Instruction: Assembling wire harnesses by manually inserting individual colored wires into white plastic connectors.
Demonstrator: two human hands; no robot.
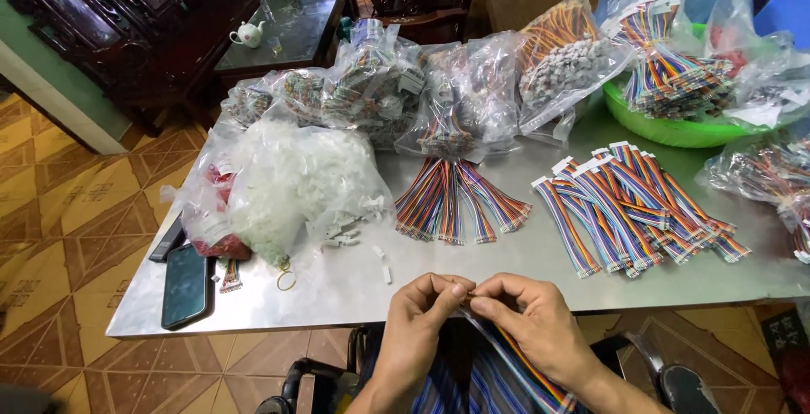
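Head view over a metal worktable (506, 279). At the near edge, about 6 o'clock, the left hand (419, 313) and the right hand (540, 323) meet fingertip to fingertip. Both are pinched on the end of a rainbow ribbon cable (527, 372), which trails from the fingers down toward the lap at 5 o'clock; whether a connector housing sits between the fingertips cannot be told.

Just beyond the hands, at 12 o'clock, a fan of loose ribbon cables (456, 199) lies flat. At 2 o'clock lies a stack of finished-looking cables with white connectors (633, 203). At 10 o'clock a clear bag of white plastic housings (295, 182) has spilled a few housings (346, 232) onto the tabletop. A dark phone (186, 286) rests at 9 o'clock near the table edge, with a rubber band (286, 280) beside it. Further bags of cables (447, 97) line the far edge, and a green basin (675, 127) sits at 1 o'clock.

Judged from the grip, the work is fine handling of the cable end. It is best done with the wires held flat and in colour order, the pinch kept close to the tip so it does not splay, and the free length left slack below the table edge.
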